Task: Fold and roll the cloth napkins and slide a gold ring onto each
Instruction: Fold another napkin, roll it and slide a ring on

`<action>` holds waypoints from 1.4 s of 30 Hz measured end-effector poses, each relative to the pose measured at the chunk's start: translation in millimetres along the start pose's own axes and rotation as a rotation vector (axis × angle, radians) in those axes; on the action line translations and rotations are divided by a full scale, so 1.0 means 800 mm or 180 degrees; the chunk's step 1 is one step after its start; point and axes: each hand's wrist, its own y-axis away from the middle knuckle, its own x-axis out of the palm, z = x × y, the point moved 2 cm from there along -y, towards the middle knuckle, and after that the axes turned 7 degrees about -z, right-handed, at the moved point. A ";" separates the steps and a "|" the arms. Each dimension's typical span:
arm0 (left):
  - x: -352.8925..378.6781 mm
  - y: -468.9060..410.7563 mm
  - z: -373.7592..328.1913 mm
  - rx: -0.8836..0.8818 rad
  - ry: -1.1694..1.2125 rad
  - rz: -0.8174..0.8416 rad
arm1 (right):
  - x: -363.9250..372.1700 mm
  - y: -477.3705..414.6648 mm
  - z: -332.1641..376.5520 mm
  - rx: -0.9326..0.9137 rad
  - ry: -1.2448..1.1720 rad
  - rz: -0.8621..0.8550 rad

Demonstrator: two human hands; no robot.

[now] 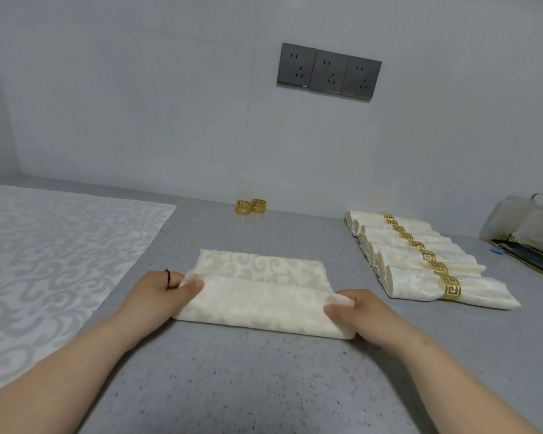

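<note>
Lower centre of frame, on the grey counter [232, 386]: the napkin [257, 297] in hand, folded to a long band w/ its near part turned over into the start of a roll. Left hand [157, 292] pinches its left end, thumb on top; right hand [358, 311] grips the right end the same way. Hands are well apart, one per end. Rolling looks approx. half done, no ring on it yet.

Mid right: row of finished rolls [420, 255], seven or so, each w/ a gold band round the middle, lying side by side and touching. Left edge: one more flat cloth [60, 245], unfolded, prob. next in line.

Further back, centre, at the wall foot: two loose gold rings [250, 207], just beside each other. So two rings for two napkins left, i.e. near the end of the job
</note>
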 end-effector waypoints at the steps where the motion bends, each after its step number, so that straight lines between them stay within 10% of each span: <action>1: 0.002 -0.001 0.000 0.0049 -0.0072 -0.0087 | 0.004 -0.005 -0.001 0.0004 0.0061 -0.0057; 27: 0.004 0.003 0.005 0.1407 -0.1553 -0.0110 | 0.029 -0.013 -0.012 -0.0394 0.1244 -0.0896; 33: -0.001 -0.002 0.016 0.1322 -0.1652 0.0028 | 0.030 -0.015 -0.013 -0.1529 0.1818 -0.1469; 42: -0.001 0.006 0.013 0.1454 -0.2027 0.0282 | 0.022 -0.007 -0.024 -0.1404 0.1273 -0.0342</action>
